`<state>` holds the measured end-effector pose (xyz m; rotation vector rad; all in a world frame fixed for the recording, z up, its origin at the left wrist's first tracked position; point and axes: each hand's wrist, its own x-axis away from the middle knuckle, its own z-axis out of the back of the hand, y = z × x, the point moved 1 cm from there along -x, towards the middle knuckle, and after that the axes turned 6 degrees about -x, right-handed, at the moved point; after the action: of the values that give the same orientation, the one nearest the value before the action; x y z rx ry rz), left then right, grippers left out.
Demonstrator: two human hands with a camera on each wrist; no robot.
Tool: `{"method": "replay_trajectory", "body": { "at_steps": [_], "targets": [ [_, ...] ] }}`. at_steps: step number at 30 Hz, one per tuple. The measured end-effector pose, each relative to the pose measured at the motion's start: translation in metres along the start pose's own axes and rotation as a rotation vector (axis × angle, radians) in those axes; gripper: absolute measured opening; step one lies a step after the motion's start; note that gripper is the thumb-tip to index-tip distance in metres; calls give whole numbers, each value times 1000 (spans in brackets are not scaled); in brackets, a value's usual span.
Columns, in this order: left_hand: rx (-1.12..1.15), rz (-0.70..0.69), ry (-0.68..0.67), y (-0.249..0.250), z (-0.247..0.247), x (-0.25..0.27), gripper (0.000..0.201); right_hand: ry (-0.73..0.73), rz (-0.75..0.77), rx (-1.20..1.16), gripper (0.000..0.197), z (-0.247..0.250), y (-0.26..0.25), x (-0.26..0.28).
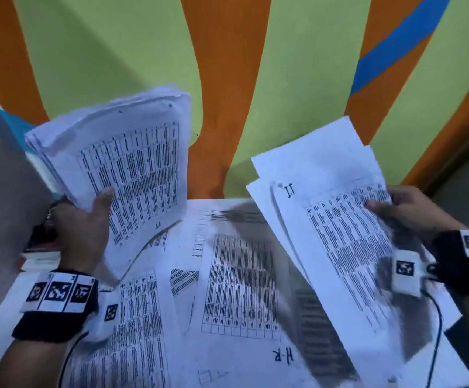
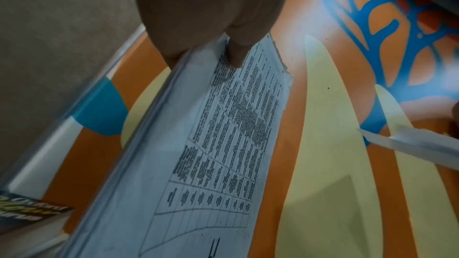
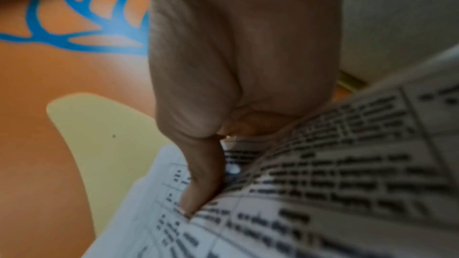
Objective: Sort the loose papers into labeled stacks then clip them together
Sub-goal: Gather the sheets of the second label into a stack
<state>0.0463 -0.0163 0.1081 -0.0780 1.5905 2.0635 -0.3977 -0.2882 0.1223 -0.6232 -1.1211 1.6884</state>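
Note:
My left hand (image 1: 87, 219) grips a thick stack of printed papers (image 1: 124, 161), lifted off the table at the left, thumb pressed on the top sheet (image 2: 223, 125). The top sheet bears a handwritten "IT". My right hand (image 1: 404, 208) pinches a few sheets (image 1: 339, 219) at their right edge, held tilted above the table; the front one is marked "IT" too. The right wrist view shows the thumb (image 3: 201, 174) pressing on the printed table (image 3: 323, 183). More loose printed sheets (image 1: 239, 284) lie spread on the table, one marked "H-R" (image 1: 283, 357).
The white table (image 1: 1, 326) stands against a wall painted orange, green and blue (image 1: 283, 79). Books (image 1: 40, 259) lie at the table's left edge, next to a grey surface (image 1: 3, 191). Cables run from both wrist cameras.

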Motion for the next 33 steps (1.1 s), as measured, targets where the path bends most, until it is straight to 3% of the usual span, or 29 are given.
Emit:
{"method": "replay_trajectory", "body": {
  "at_steps": [2, 6, 13, 15, 18, 22, 25, 27, 30, 33],
  "targets": [
    [37, -15, -25, 5, -11, 4, 27, -82, -54, 129, 65, 7, 14, 6],
    [69, -34, -82, 12, -31, 15, 26, -166, -171, 336, 41, -36, 52, 17],
    [14, -74, -136, 25, -51, 30, 37, 41, -403, 224, 26, -177, 66, 40],
    [-12, -92, -148, 30, -52, 34, 41, 39, -416, 370, 29, -209, 71, 38],
    [11, -83, -154, 33, -49, 37, 29, 78, -423, 563, 41, -234, 70, 38],
    [40, -56, -149, 32, -44, 35, 23, 84, -371, 540, 35, -242, 72, 35],
    [51, -73, -132, 33, -40, 36, 20, 151, -321, 370, 54, -236, 67, 32],
    [38, -80, -123, 31, -39, 34, 25, 122, -183, 222, 62, -220, 55, 31],
    [54, -60, -84, 23, -39, 25, 29, 153, -24, 169, 17, -175, 25, 26],
    [81, -63, -44, 19, -39, 19, 19, 217, 63, 48, 19, -110, -3, 16]
  ]
}}
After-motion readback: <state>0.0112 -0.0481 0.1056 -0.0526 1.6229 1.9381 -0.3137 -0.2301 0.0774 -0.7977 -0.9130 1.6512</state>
